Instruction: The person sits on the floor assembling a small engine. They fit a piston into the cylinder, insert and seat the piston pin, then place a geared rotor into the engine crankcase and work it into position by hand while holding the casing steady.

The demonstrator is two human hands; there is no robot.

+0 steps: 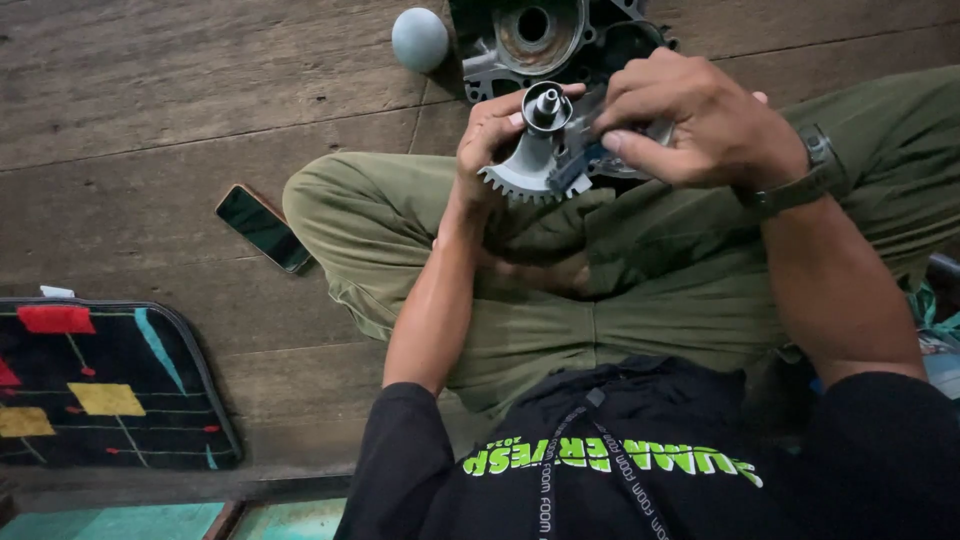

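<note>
Wooden floor [150, 100], toothed gear [520, 172] between both grips (steady)

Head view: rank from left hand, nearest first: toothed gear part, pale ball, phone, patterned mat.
1. Toothed gear part: held in the left hand.
2. Pale ball: on the floor, just beyond.
3. Phone: floor, outward of the knee.
4. Patterned mat: far lower corner.

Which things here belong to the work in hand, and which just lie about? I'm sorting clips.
In hand: toothed metal gear part, held by left hand and right hand; metal engine casing just beyond.

Lying about: phone, grey ball, patterned mat.
</note>
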